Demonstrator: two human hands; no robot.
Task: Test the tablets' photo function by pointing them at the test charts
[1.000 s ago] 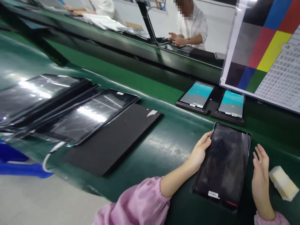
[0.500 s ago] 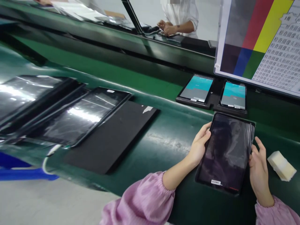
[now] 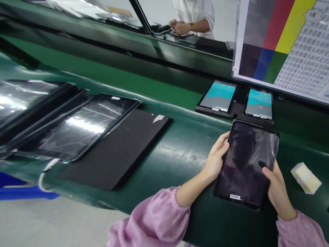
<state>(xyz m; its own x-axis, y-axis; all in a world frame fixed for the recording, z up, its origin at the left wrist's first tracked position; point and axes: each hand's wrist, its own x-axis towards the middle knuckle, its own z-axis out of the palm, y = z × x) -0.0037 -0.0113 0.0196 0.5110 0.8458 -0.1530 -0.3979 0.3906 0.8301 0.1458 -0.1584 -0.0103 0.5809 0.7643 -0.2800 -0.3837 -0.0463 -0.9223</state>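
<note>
A dark-screened tablet (image 3: 244, 168) with loose clear film along its right edge is tilted up between my hands over the green work surface. My left hand (image 3: 216, 159) grips its left edge, thumb along the front and fingers behind. On the right side, my right hand (image 3: 279, 188) clasps the edge with its thumb on the screen; the other fingers are mostly hidden behind. Just beyond stand two lit devices, a left one (image 3: 218, 97) and a right one (image 3: 259, 104), with teal and grey screens. A cream foam-like block (image 3: 306, 178) lies right of my right hand.
At left, a film-covered tablet (image 3: 87, 125) overlaps a black board (image 3: 123, 151), with more tablets (image 3: 23, 99) beside it. A white cable (image 3: 42, 176) hangs at the near edge. A colour chart (image 3: 272, 41) stands at back right. Across the bench, another person's hands (image 3: 180, 27) work.
My right hand has closed in on the tablet's right edge, and its thumb now rests on the screen. My left hand keeps its grip. The view has shifted slightly.
</note>
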